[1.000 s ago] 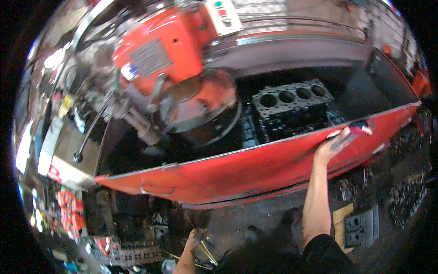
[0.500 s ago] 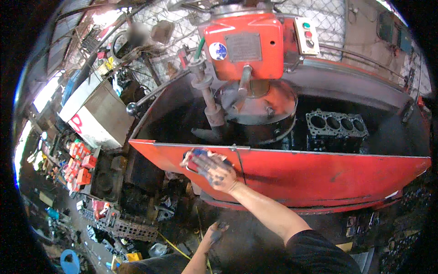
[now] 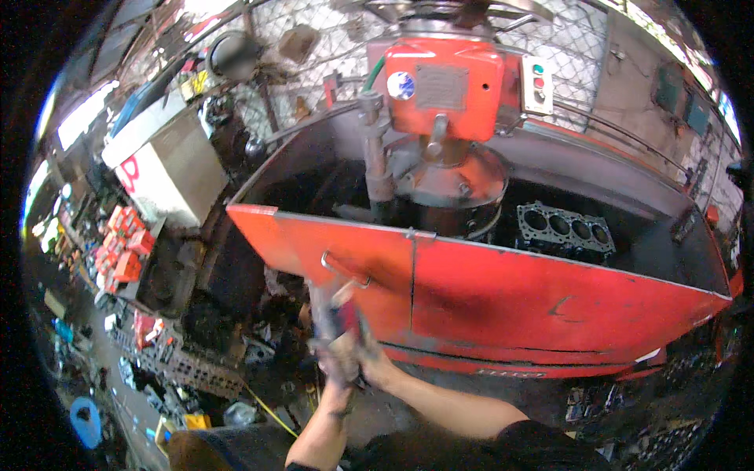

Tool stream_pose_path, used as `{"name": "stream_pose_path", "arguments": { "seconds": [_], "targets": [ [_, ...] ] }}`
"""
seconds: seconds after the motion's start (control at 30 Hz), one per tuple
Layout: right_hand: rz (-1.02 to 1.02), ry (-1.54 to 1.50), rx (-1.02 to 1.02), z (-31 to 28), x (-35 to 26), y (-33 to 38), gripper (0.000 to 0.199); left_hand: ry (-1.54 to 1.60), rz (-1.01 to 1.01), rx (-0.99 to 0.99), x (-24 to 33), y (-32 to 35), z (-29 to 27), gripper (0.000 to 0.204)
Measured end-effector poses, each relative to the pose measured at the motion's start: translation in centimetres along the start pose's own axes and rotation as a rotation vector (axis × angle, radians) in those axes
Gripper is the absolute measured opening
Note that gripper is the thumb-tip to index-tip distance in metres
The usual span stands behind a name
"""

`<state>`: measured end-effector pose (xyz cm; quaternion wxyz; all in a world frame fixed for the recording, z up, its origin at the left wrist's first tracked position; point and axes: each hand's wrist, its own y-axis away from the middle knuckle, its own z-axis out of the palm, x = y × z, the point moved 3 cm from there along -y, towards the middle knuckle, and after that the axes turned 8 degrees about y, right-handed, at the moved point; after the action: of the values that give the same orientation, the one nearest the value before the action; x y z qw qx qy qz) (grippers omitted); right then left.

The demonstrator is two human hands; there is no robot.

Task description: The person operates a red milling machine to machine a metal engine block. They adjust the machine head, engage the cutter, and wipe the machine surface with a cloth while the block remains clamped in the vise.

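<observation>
My left hand [image 3: 336,363] and my right hand [image 3: 372,355] meet in front of the red machine's front panel [image 3: 487,290], both dirtied with dark grease. A crumpled rag [image 3: 346,317], dark red with pale patches, is bunched between them, and both hands grip it. Motion blurs the fingers. Just above the rag, a bent metal handle [image 3: 345,268] sticks out of the panel. Behind the panel, an engine block [image 3: 567,226] with a row of round bores lies in the machine's dark trough, apart from my hands.
Over the trough hangs a red machine head [image 3: 446,86] above a round drum [image 3: 459,184]. A control box [image 3: 537,82] with buttons is at its right. On the left stand a white cabinet [image 3: 169,165], red boxes [image 3: 126,243] and a cylinder head [image 3: 184,365] among scattered parts.
My right hand has come down off the panel's upper edge with the rag. My left hand has risen to meet it at the rag. The view has shifted slightly.
</observation>
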<state>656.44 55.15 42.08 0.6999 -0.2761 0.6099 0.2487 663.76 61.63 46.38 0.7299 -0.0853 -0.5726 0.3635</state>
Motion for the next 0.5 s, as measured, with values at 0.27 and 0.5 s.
{"name": "stream_pose_path", "arguments": {
  "seconds": [0.27,0.5],
  "targets": [
    [-0.248,-0.457,0.186,-3.3,-7.6,-4.1,0.029,1.464,-0.276,0.147,4.0,-1.6,6.7,0.116],
    [-0.769,1.218,-0.082,-0.6,-15.4,4.0,0.060,0.665,-0.299,0.230,-0.4,0.8,-1.0,0.094]
  ]
}}
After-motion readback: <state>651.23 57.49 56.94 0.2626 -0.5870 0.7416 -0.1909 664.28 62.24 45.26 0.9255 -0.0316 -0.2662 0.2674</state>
